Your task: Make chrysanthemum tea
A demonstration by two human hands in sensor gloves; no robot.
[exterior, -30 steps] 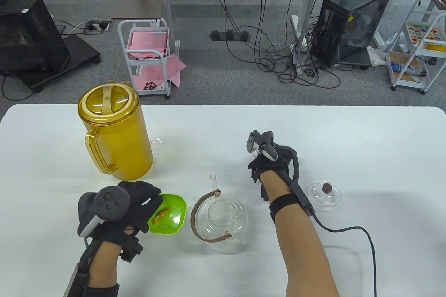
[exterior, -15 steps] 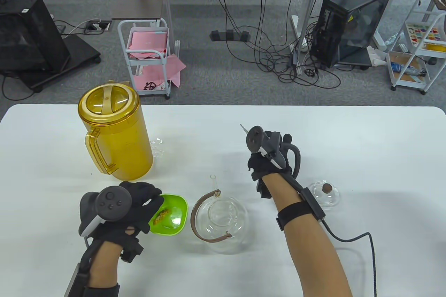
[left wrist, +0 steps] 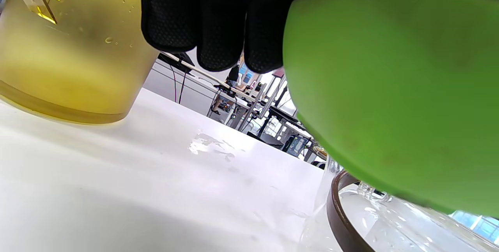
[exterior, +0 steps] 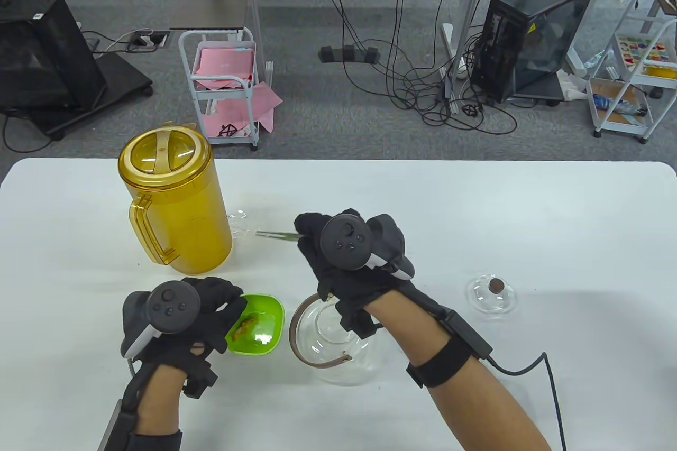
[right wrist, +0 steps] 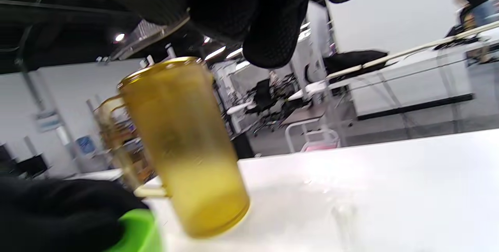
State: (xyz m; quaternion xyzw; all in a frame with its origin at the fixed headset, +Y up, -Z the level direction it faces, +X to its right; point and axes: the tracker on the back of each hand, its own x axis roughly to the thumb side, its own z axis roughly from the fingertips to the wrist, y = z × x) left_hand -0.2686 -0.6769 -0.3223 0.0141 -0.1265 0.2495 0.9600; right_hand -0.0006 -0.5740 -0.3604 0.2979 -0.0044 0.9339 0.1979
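My left hand (exterior: 230, 308) grips the near-left rim of the green bowl (exterior: 264, 332), which holds a dried chrysanthemum (exterior: 244, 325). In the left wrist view the bowl (left wrist: 390, 88) fills the right side under my fingers (left wrist: 206, 18). My right hand (exterior: 312, 237) holds metal tweezers (exterior: 275, 233) that point left, hovering above the spout of the open glass teapot (exterior: 338, 356) with its brown handle. The teapot's glass lid (exterior: 491, 295) lies on the table to the right. The yellow pitcher (exterior: 174, 202) stands lidded at the back left.
A clear crumpled wrapper (exterior: 239, 223) lies right of the pitcher. The white table (exterior: 529, 218) runs on to the right. A cable (exterior: 545, 366) trails from my right forearm. The pitcher (right wrist: 183, 143) shows in the right wrist view.
My right hand has swung left from mid-table to above the teapot's spout, and the tweezers now point left instead of away. The left hand has stayed on the bowl.
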